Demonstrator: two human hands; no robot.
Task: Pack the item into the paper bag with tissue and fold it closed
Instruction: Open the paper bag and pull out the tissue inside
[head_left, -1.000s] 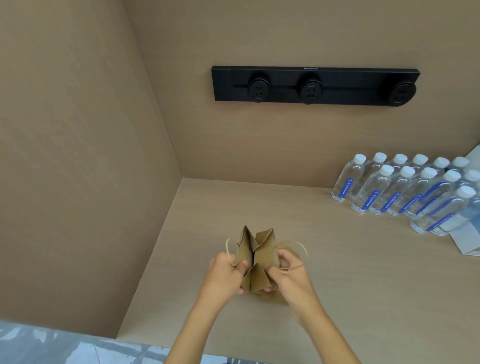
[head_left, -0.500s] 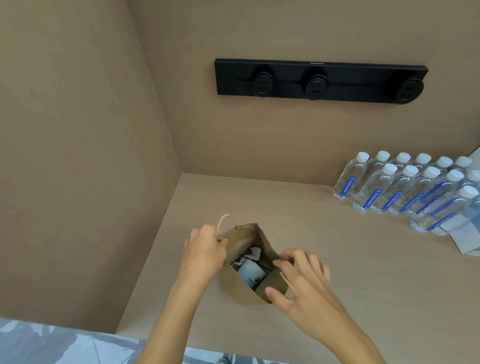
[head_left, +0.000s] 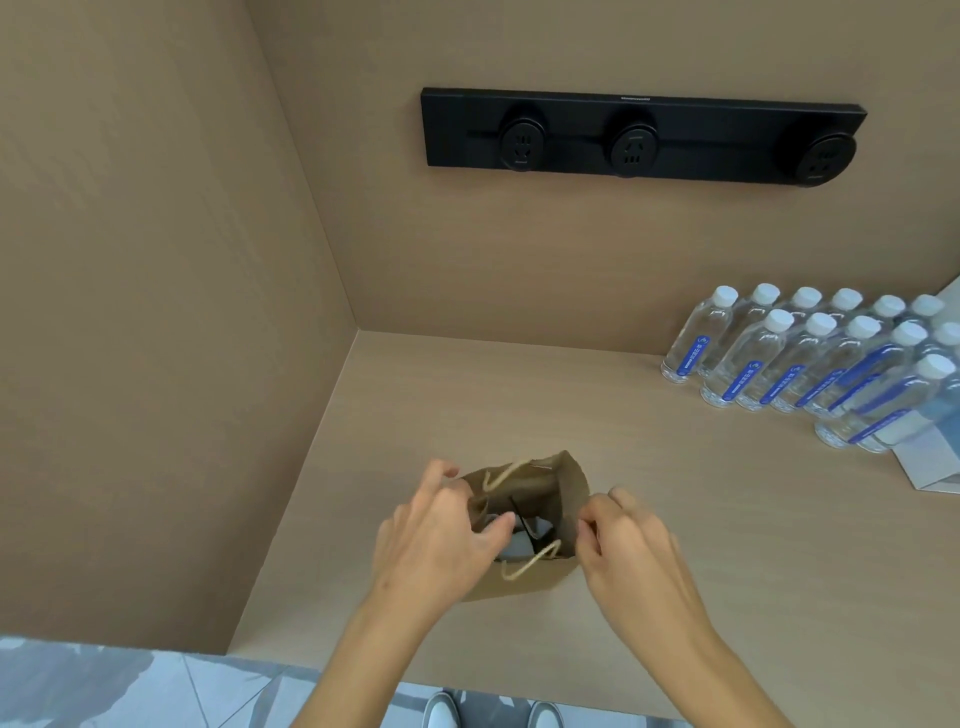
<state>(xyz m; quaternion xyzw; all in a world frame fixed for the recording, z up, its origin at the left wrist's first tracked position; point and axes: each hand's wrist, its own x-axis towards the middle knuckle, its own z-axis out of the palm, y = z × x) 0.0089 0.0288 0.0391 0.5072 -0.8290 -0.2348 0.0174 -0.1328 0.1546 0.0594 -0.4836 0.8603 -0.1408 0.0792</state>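
Left hand (head_left: 436, 540) is clamped on the left rim of the open paper bag (head_left: 524, 577), thumb inside. White tissue (head_left: 519, 543) is seen within. Right hand (head_left: 628, 551) pinches the bag's right rim. Water bottles (head_left: 810, 358) are ranged far right of the bag.

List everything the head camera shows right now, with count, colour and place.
paper bag: one, brown, near edge of counter, mouth open, twine handles
bag contents: white and dark, inside; count unclear
water bottles: at least twelve, clear, white caps, blue labels, far right of counter
power strip: one, black, three round sockets, back wall
box: one, white, right edge, partly cut off
counter: one, light wood
shoes: two, white, on floor below
left hand: holding the bag's left rim
right hand: pinching the bag's right rim
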